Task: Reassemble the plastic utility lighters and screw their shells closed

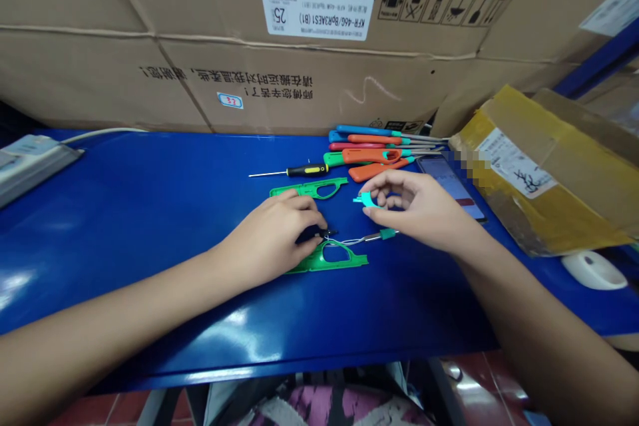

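Note:
My left hand (274, 233) rests on the blue table (150, 213), fingers closed on a small black part (319, 233) that lies on a green plastic handle shell (334, 258). Thin wires and a metal tube with a teal tip (382, 235) lead off from that part to the right. My right hand (424, 206) hovers just above, pinching a small teal plastic piece (367, 200) between thumb and fingers. A second green handle shell (312, 188) lies a little farther back.
A black-and-yellow screwdriver (299, 172) and a pile of long orange, blue and green lighters (379, 150) lie behind. A phone (452, 186) sits by a yellow-taped box (544, 173). Large cardboard boxes (299, 33) wall the back. A grey device (30, 160) is at left, a white mouse (594, 269) at right.

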Demonstrator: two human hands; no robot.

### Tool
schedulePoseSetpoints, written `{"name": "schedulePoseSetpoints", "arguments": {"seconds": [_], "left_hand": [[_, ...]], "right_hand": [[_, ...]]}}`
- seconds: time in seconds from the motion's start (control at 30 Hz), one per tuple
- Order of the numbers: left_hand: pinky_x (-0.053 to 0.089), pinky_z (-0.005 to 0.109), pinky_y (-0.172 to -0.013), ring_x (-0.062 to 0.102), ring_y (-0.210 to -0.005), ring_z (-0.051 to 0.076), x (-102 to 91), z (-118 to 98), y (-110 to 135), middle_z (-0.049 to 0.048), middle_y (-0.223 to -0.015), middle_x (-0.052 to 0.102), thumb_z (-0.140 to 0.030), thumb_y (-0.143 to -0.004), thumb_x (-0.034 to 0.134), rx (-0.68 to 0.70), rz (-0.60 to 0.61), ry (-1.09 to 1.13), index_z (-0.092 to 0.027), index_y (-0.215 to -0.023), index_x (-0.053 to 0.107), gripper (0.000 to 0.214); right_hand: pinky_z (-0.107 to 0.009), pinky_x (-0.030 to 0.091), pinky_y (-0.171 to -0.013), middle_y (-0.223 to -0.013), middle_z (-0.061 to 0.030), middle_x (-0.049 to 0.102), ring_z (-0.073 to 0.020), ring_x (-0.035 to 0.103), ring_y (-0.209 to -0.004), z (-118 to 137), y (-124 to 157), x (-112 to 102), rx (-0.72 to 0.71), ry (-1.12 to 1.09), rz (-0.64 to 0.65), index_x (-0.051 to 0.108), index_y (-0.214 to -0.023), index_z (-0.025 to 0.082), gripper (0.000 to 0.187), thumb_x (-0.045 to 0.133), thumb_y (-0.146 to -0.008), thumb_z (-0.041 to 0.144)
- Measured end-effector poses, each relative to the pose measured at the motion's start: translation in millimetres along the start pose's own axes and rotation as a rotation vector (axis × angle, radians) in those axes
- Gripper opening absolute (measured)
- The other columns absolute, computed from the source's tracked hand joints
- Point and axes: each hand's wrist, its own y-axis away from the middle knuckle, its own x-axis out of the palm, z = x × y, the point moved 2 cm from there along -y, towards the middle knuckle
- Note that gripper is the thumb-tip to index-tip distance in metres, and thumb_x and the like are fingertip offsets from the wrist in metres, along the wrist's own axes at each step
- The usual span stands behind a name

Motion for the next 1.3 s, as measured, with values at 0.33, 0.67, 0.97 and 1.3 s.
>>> {"name": "schedulePoseSetpoints", "arguments": {"seconds": [0.33,0.67,0.97,1.3], "left_hand": [[0.055,0.037,-0.079,0.07,-0.087,0.024,-11.5,-5,-24,0.0057,-0.093,0.074,-0.016,-0.093,0.064,0.07,-0.04,-0.088,-0.018,-0.096,0.073,0.011],[0.053,0.036,-0.074,0.068,-0.082,0.022,-18.1,-35,14,0.0042,-0.088,0.073,-0.02,-0.095,0.064,0.193,-0.109,-0.068,-0.017,-0.097,0.074,0.011],[0.054,0.034,-0.08,0.066,-0.089,0.02,4.7,-5,26,0.0065,-0.098,0.074,-0.02,-0.098,0.061,0.179,-0.167,0.147,-0.018,-0.109,0.075,0.018],[0.055,0.032,-0.08,0.067,-0.088,0.018,5.3,0,28,0.0061,-0.098,0.074,-0.02,-0.098,0.061,0.162,-0.192,0.209,-0.018,-0.108,0.075,0.018]], "right_hand": [[-0.031,0.054,-0.071,-0.091,-0.0062,0.067,-0.0156,0.06,-0.078,0,-2,-10,-0.055,0.051,-0.065,0.065,-0.095,0.015,0.029,0.078,-0.073,0.03],[-0.031,0.053,-0.075,-0.096,-0.0047,0.071,-0.017,0.065,-0.083,0,8,-9,-0.092,0.538,0.242,0.071,-0.095,0.019,0.015,0.07,-0.081,0.02],[-0.024,0.051,-0.068,-0.089,-0.0008,0.072,-0.0117,0.063,-0.074,4,19,18,-0.063,0.333,0.432,0.075,-0.098,0.02,0.022,0.068,-0.078,0.015],[-0.023,0.048,-0.058,-0.075,0.0022,0.068,-0.0103,0.059,-0.062,2,21,23,0.002,0.338,0.454,0.074,-0.101,0.023,0.022,0.071,-0.08,0.02]]}}
